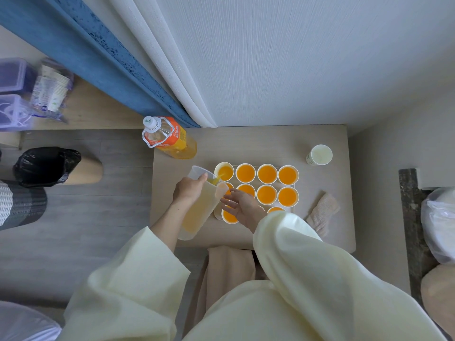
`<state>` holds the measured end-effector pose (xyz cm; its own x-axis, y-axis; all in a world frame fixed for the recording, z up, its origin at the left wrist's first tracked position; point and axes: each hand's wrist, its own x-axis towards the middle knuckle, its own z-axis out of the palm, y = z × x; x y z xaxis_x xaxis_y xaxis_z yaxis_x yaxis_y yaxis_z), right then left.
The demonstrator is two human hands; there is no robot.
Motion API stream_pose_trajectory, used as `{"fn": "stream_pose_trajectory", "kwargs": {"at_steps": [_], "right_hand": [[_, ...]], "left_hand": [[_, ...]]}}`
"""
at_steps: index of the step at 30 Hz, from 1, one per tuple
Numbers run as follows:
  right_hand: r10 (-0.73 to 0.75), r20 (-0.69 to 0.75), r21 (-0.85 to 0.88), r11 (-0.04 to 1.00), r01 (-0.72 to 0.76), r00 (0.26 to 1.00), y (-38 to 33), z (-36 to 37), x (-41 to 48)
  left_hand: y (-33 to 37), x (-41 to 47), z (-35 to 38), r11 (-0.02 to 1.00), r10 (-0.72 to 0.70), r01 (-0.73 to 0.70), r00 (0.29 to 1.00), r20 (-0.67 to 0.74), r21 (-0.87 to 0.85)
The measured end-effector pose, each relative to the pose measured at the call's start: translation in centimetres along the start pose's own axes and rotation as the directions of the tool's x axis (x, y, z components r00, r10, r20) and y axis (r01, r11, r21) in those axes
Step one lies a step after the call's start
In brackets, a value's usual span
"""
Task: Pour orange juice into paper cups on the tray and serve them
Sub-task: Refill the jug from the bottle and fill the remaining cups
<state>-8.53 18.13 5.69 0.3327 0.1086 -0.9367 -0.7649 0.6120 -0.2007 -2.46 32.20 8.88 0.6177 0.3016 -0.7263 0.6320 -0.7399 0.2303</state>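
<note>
My left hand [188, 189] grips a clear plastic jug [200, 212] of orange juice, tilted so a stream runs from its spout into the far-left paper cup [224, 171] on the tray [293, 186]. Several white paper cups [267, 174] filled with juice stand in rows on the tray. My right hand [242, 205] hovers over the left cups with fingers spread and relaxed, touching the jug's side near its spout. Some cups in the near row are hidden under my hand and sleeve.
A large orange juice bottle [170, 136] stands at the table's far left corner. An empty paper cup [319, 155] sits at the far right, a beige cloth [321, 214] right of the tray. A black-lined bin [46, 166] stands on the floor at left.
</note>
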Motion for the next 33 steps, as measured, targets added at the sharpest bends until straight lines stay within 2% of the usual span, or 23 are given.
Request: {"fn": "stream_pose_trajectory", "kwargs": {"at_steps": [33], "right_hand": [[-0.003, -0.004, -0.009, 1.000, 0.002, 1.000, 0.12, -0.02, -0.03]], "left_hand": [[0.16, -0.15, -0.03, 1.000, 0.014, -0.014, 1.000, -0.005, 0.027]]}}
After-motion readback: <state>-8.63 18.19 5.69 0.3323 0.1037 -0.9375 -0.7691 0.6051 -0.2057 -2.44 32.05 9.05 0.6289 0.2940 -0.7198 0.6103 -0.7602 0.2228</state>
